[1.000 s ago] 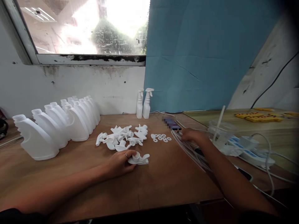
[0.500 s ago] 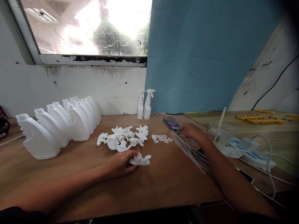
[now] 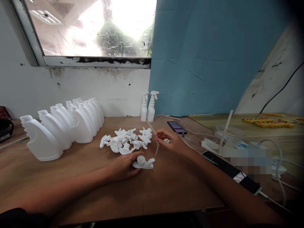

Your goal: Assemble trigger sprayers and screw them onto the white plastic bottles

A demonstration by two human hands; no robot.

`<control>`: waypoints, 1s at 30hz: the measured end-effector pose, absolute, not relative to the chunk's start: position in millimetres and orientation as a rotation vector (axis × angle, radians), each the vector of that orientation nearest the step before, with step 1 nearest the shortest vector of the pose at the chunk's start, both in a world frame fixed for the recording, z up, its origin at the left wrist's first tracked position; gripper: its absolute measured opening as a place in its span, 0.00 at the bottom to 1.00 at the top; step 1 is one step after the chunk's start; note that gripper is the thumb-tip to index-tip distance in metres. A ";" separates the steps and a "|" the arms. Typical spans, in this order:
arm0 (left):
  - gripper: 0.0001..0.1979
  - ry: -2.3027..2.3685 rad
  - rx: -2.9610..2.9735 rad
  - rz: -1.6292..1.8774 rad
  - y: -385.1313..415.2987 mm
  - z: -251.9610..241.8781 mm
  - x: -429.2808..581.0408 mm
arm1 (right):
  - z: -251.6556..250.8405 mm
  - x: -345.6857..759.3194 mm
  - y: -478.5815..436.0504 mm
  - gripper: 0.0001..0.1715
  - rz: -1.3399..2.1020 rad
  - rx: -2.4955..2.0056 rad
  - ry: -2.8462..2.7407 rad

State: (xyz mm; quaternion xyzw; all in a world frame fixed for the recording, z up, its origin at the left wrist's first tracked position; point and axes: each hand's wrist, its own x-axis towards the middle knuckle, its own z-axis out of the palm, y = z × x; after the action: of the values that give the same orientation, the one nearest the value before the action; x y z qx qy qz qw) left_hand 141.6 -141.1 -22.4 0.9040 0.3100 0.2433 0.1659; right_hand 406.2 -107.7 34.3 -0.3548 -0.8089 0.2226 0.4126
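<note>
My left hand is closed on a white spray trigger head, which lies on its side on the table with its round collar facing up. My right hand pinches a thin clear plastic tube. One end of this tube slants up and left, while the other curves down just above the trigger head, apart from it. Behind my left hand is a loose pile of white trigger heads. Small white rings are mostly hidden by my right hand.
White bottles without caps stand in rows at left. Two bottles with spray heads stand by the wall. A phone, a second black device, cables and a clear cup with a straw are at right.
My right hand has moved left from the bundle of tubes, bringing one tube over near the trigger head. My left hand still holds the trigger head in about the same place.
</note>
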 end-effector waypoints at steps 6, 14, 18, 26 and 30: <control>0.24 0.842 2.561 0.717 -141.8 -20.5 142.1 | 26.9 410.4 -104.3 0.14 0.806 -1.128 -2.343; 0.17 0.894 2.326 0.666 -141.8 -22.4 147.0 | 25.9 393.4 -110.4 0.18 1.049 -0.947 -1.978; 0.17 0.842 2.301 0.661 -142.3 -20.1 148.6 | 21.2 364.3 -130.7 0.18 1.046 -0.785 -1.937; 0.19 0.788 2.318 0.696 -141.5 -19.0 148.1 | 21.2 349.6 -143.6 0.19 0.756 -0.868 -2.078; 0.22 0.810 2.332 0.695 -140.0 -23.4 146.9 | 18.6 347.8 -142.7 0.17 0.607 -0.908 -2.146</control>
State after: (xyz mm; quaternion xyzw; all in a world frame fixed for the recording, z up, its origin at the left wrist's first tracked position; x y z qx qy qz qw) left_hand 146.9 -140.0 -23.4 0.8716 0.3029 0.2599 0.2846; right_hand 347.8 -142.7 18.6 -0.3519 -0.8319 0.2354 0.3587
